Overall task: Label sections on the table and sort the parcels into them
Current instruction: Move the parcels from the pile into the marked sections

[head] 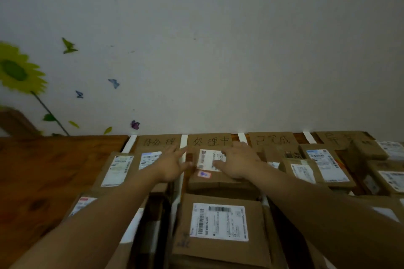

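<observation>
Apparently the brown parcel (207,181) is being squared up below its cardboard sign (211,141), pressed by the right hand (238,161) and flanked by the left hand (172,167), fingers straight, gripping nothing.

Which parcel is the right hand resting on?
The farthest parcel in the second section from the left, under the right hand; unlike its neighbours, it has a small pink sticker below its white label.
</observation>
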The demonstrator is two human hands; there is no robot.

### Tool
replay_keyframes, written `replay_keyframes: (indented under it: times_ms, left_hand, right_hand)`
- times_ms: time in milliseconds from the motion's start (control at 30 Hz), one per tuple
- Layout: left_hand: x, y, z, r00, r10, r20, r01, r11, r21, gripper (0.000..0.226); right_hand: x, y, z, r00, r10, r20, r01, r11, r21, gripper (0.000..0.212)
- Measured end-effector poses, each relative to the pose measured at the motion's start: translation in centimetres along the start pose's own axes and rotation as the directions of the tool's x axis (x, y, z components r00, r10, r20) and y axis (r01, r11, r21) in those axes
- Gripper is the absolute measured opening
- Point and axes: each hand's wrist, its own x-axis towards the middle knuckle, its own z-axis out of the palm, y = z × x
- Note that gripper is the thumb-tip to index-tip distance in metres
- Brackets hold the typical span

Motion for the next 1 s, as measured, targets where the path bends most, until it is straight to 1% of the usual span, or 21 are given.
replay_keyframes:
  times_ms: [67, 100, 167, 300, 400, 467, 567, 667, 800, 900, 1000]
  left_hand:
    - [-1.9, -2.7, -2.1, 0.998, -0.009, -0.065, 0.014, 0.997, 0.07, 0.062]
    - [-3.0, -4.3, -3.2, 0.995, -0.034, -0.094, 0.041, 0.996, 0.074, 0.063]
    - [-5.5, -8.4, -5.4, 0.986, -0.112, -0.124, 0.118, 0.992, 0.037, 0.067]
    - [-12.1, -18.3, -9.9, 0.955, -0.234, -0.182, 0.243, 0.97, 0.027, 0.068]
    - [-17.7, -26.9, -13.4, 0.92, -0.342, -0.192, 0.344, 0.939, -0.023, 0.072]
    - [-21.1, -32.6, -15.3, 0.889, -0.412, -0.202, 0.402, 0.911, -0.087, 0.073]
    - [-26.0, -39.7, -17.5, 0.839, -0.498, -0.218, 0.473, 0.866, -0.158, 0.073]
    - [-29.7, -45.4, -19.6, 0.807, -0.539, -0.242, 0.505, 0.842, -0.192, 0.072]
    - [-31.5, -51.8, -22.0, 0.771, -0.584, -0.253, 0.526, 0.809, -0.263, 0.073]
    - [-31.2, -55.9, -23.6, 0.771, -0.59, -0.241, 0.528, 0.803, -0.277, 0.073]
    - [-29.7, -60.1, -25.1, 0.779, -0.584, -0.228, 0.534, 0.809, -0.247, 0.073]
  right_hand:
    - [0.2, -3.7, -0.8, 0.999, -0.04, -0.013, 0.041, 0.999, 0.011, 0.066]
    - [0.4, -5.9, -1.1, 0.996, -0.086, -0.008, 0.086, 0.996, 0.013, 0.065]
    - [0.9, -10.8, -1.4, 0.983, -0.182, 0.005, 0.182, 0.983, -0.023, 0.066]
    - [1.5, -22.5, -0.8, 0.958, -0.285, 0.037, 0.286, 0.958, -0.029, 0.07]
    - [1.2, -32.1, -0.3, 0.938, -0.344, 0.051, 0.343, 0.939, 0.023, 0.073]
    - [1.0, -38.3, 0.1, 0.923, -0.382, 0.049, 0.38, 0.924, 0.05, 0.071]
    - [0.7, -46.6, 0.7, 0.911, -0.403, 0.091, 0.401, 0.915, 0.036, 0.078]
    - [0.7, -53.7, 0.9, 0.894, -0.435, 0.109, 0.437, 0.899, 0.003, 0.079]
    - [2.1, -61.0, 1.4, 0.876, -0.473, 0.094, 0.476, 0.879, -0.022, 0.078]
    - [4.1, -65.2, 2.1, 0.863, -0.495, 0.104, 0.5, 0.866, -0.023, 0.077]
    - [7.2, -68.8, 2.9, 0.855, -0.51, 0.092, 0.514, 0.858, -0.016, 0.077]
